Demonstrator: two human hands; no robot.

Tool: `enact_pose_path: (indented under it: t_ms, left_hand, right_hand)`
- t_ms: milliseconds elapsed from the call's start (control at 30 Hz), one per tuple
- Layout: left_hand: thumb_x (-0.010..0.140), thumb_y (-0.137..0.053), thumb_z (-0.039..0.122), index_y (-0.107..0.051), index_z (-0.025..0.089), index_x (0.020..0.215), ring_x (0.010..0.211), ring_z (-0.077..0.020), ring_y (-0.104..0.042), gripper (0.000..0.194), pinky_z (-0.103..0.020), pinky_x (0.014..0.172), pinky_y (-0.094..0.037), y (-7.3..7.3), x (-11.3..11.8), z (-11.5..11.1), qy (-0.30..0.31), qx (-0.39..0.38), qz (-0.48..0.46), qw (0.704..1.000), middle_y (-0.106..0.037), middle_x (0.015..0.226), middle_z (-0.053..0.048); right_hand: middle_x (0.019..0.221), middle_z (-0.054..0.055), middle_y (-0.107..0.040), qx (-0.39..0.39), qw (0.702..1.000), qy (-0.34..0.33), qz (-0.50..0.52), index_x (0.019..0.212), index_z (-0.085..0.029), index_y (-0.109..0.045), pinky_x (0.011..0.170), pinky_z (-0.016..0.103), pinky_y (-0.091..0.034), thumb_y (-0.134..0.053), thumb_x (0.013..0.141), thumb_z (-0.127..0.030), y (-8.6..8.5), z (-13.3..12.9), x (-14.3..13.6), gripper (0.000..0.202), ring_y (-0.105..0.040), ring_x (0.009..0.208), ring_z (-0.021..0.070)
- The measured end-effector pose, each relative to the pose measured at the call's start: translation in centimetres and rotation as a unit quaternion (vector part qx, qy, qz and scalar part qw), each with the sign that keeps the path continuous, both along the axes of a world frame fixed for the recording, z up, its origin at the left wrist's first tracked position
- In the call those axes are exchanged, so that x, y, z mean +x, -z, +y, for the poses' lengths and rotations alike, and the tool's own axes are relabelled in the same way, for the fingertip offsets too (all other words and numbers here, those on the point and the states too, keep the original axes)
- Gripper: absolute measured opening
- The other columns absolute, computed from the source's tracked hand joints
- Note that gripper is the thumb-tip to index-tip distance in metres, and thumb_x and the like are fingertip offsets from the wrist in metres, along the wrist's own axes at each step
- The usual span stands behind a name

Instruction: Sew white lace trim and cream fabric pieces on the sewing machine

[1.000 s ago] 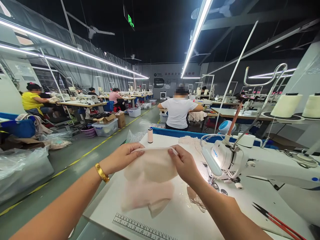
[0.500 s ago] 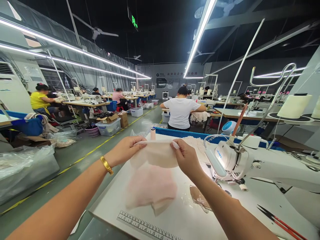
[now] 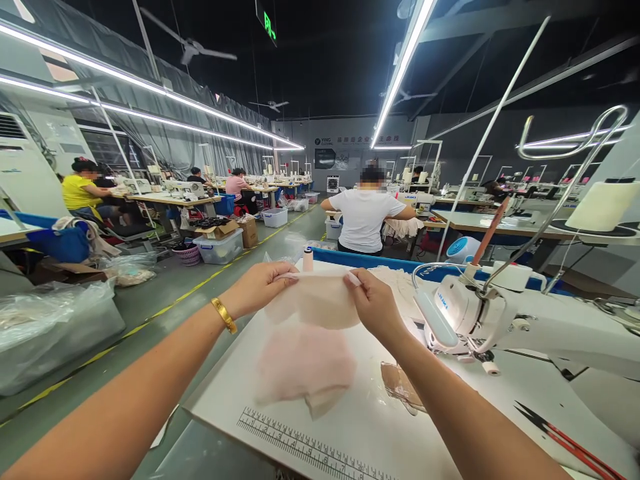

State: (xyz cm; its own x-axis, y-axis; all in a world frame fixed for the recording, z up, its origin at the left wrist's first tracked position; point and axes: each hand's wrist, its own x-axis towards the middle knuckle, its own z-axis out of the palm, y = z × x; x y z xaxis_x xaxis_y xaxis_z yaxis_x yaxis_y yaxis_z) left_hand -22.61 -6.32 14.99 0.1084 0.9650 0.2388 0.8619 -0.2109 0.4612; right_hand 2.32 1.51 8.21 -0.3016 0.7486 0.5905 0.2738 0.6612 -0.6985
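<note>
Spreading step, by the look of it: left hand [image 3: 260,288] and right hand [image 3: 374,303] each pinch one end of the beige fabric's [image 3: 327,307] top edge, thumb against fingers. It hangs over the bench [image 3: 227,383], left of the sewing machine [image 3: 545,330]. Next move calls for level, light tension, I'd judge. Thin, sheer, plain. Pinkish fabric [image 3: 303,360] below is blurred; can't tell if joined.
</note>
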Motion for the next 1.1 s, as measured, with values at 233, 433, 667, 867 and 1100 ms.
enact_pose_path:
  t_ms: [233,433,667,867,1100]
  left_hand:
    - [0.098,-0.044,0.048,-0.074,0.022,0.110,0.083,-0.0200,-0.067,0.041,-0.026,0.070,-0.046,0.7,-0.1,0.8,-0.020,0.026,0.024,0.999,-0.075,0.095,0.000]
    - [0.103,-0.041,0.020,-0.071,0.021,0.113,0.104,-0.0213,-0.067,0.031,-0.032,0.091,-0.049,6.1,0.4,-3.0,0.099,0.241,0.157,0.953,-0.075,0.113,-0.006]
    - [0.102,-0.042,0.010,-0.067,0.021,0.104,0.090,-0.0208,-0.064,0.027,-0.035,0.083,-0.047,12.4,1.5,-7.3,0.175,0.101,0.191,0.961,-0.073,0.100,-0.005]
    - [0.091,-0.063,0.021,-0.066,0.021,0.105,0.099,-0.0268,-0.059,0.015,-0.039,0.088,-0.044,11.7,2.3,-7.9,0.128,-0.041,0.181,0.974,-0.066,0.112,-0.007]
    - [0.104,-0.039,0.034,-0.066,0.020,0.094,0.096,-0.0227,-0.059,0.033,-0.033,0.088,-0.042,11.6,1.7,-5.8,0.143,-0.098,0.068,0.982,-0.066,0.099,-0.005]
  right_hand:
    - [0.077,0.000,-0.064,0.036,0.999,0.002,0.002,0.092,-0.023,-0.065,0.063,0.027,-0.041,-0.044,0.104,-0.035,0.2,0.9,-0.3,0.027,-0.056,0.071,0.0190]
    - [0.111,0.007,-0.073,0.118,0.987,-0.095,-0.046,0.114,-0.024,-0.068,0.089,0.033,-0.053,-0.042,0.103,-0.022,4.7,-1.1,2.4,0.028,-0.067,0.103,0.0222]
    - [0.111,0.008,-0.075,0.133,0.946,-0.236,-0.180,0.115,-0.024,-0.071,0.087,0.035,-0.056,-0.048,0.093,-0.008,10.5,-2.7,4.5,0.035,-0.069,0.104,0.0237]
    - [0.109,0.008,-0.073,0.064,0.953,-0.227,-0.189,0.116,-0.021,-0.070,0.091,0.036,-0.053,-0.048,0.093,-0.006,10.0,-3.0,4.4,0.035,-0.065,0.104,0.0231]
    - [0.104,0.003,-0.073,-0.047,0.961,-0.201,-0.182,0.106,-0.023,-0.070,0.087,0.032,-0.052,-0.051,0.099,-0.014,9.0,-3.2,4.2,0.023,-0.066,0.096,0.0202]
